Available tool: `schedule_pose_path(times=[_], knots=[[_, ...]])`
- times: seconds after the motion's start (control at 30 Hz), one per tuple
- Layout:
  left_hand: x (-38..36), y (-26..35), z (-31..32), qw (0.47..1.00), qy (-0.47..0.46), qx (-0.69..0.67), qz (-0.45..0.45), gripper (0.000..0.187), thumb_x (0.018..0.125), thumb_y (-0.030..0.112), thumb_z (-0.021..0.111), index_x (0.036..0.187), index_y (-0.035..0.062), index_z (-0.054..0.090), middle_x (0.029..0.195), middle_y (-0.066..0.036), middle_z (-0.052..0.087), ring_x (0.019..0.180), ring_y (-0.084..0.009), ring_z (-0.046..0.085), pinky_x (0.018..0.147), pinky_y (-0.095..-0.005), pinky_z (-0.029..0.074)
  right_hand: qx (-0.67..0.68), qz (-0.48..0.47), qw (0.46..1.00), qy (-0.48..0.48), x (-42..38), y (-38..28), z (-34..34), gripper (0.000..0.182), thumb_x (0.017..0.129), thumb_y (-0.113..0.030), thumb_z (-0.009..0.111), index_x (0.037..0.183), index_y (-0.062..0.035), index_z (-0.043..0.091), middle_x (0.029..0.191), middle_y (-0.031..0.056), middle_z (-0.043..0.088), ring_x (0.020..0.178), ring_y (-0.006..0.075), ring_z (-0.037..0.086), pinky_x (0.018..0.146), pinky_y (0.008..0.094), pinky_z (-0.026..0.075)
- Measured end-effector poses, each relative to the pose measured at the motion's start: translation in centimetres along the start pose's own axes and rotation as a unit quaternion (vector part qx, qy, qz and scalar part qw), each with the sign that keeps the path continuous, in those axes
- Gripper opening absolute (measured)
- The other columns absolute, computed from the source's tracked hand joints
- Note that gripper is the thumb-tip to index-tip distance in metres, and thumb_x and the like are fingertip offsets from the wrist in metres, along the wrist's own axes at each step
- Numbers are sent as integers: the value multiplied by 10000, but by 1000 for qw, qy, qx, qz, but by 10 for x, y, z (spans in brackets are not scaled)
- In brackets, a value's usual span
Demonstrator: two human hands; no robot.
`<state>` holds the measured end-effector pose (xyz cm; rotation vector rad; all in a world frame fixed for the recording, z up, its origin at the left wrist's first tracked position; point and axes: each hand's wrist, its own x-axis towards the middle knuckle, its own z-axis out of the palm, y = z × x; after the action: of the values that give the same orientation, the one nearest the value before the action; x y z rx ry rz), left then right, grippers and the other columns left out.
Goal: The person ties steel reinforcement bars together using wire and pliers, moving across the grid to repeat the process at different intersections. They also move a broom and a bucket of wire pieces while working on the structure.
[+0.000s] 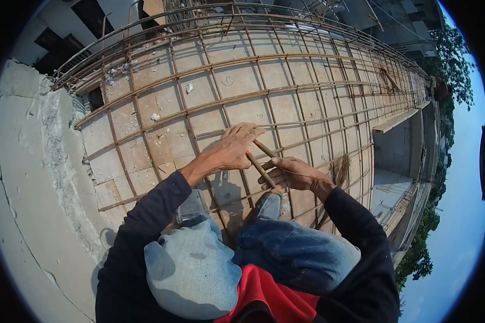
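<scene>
brown steel formed the grid (268, 92) spread over pale boards (242, 81), and the person crouched low there with two olive handles (261, 169) between the hands, just in front of the shoes (269, 205). the right hand (296, 173) was closed on the handles, thumb to one and fingers near the other. the left hand (236, 146) was bent over their reddish ends, palm down; whether it gripped them or merely hovered could not be told. the handles stood apart, so a finger left in the gap could have been nipped if they swung together; whether they joined in one tool was hidden by the right hand.

a loose hold was the likeliest fault: a slip might have dropped the handles through an opening onto the boards, or rapped the knuckles on a bar. footing was another worry, since both shoes were among the bars, where a toe could catch on rising. bits of rubble (189, 87) might have rolled underfoot. the wire tuft (340, 169) lay near the right wrist, and a careless sweep of that arm could have snagged it or scratched the skin.
</scene>
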<state>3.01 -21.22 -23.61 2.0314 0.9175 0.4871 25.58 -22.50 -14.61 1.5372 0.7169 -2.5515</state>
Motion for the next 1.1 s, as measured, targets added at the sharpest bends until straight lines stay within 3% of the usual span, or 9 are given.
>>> schedule_pose_path(times=[0.1, 0.17, 0.2, 0.27, 0.43, 0.67, 0.77, 0.83, 1.1], knots=[[-47, 9, 57, 928, 192, -261, -184, 774, 711, 291, 696, 1363, 88, 332, 1269, -107, 428, 1152, -295, 467, 926, -433, 415, 184, -90, 979, -23, 17, 46, 12, 549, 981, -403, 442, 1283, 54, 408, 1093, 247, 609, 991, 281, 653, 763, 341, 589], [-44, 31, 56, 596, 247, -666, -374, 669, 827, 340, 629, 1339, 53, 309, 1215, -135, 474, 1124, -320, 513, 935, -508, 449, 239, -99, 965, -47, 28, 61, 27, 542, 984, -400, 432, 1283, 51, 407, 1095, 233, 611, 982, 272, 656, 755, 326, 593], [-43, 28, 57, 600, 242, -665, -373, 669, 827, 340, 629, 1339, 53, 309, 1215, -135, 474, 1124, -320, 513, 935, -508, 449, 287, -121, 948, -59, 31, 64, 33, 535, 988, -398, 423, 1283, 48, 406, 1097, 219, 613, 974, 263, 659, 746, 312, 598], [-14, 22, 55, 391, 111, -881, -242, 485, 868, 300, 590, 1233, 52, 389, 1071, -135, 557, 1027, -305, 590, 879, -470, 518, 313, -129, 939, -61, 26, 58, 42, 533, 977, -431, 432, 1247, 28, 439, 1040, 180, 637, 931, 243, 674, 718, 297, 608], [29, 30, 63, 390, 212, -835, -326, 109, 808, 115, 488, 898, 66, 451, 667, -50, 512, 660, -214, 554, 717, -437, 545, 327, -4, 945, 23, 4, 60, 44, 811, 925, -674, 114, 970, 3, 560, 714, 111, 616, 570, 216, 624, 519, 306, 550], [49, 38, 55, 371, 256, -818, -356, 111, 780, 113, 485, 684, 79, 441, 612, -48, 484, 587, -206, 495, 655, -421, 514, 14, -43, 999, 4, -78, 5, 50, 568, 1003, -421, 247, 1042, 40, 575, 818, 169, 663, 690, 249, 673, 588, 340, 571], [56, 30, 67, 416, 252, -783, -388, 209, 854, 230, 504, 739, 109, 378, 599, -50, 435, 582, -210, 471, 601, -390, 485, -388, -374, 827, 161, -82, -17, 72, 368, 984, -285, 385, 1154, -8, 557, 1034, 173, 637, 966, 270, 640, 817, 406, 537], [61, 18, 77, 398, 246, -781, -415, 238, 868, 267, 520, 747, 117, 381, 593, -37, 423, 565, -200, 465, 578, -376, 482, -760, -413, 371, 338, -49, 0, 54, 412, 905, -251, 488, 1282, -86, 509, 1257, 156, 514, 1175, 287, 498, 991, 510, 386], [48, -7, 80, 486, 169, -769, -380, 564, 849, 700, 440, 797, 138, 461, 667, -61, 527, 707, -237, 608, 687, -515, 527, -809, -395, 310, 305, -18, 2, 24, 269, 780, -222, 570, 931, -10, 640, 948, 94, 567, 858, 217, 504, 720, 361, 405]])
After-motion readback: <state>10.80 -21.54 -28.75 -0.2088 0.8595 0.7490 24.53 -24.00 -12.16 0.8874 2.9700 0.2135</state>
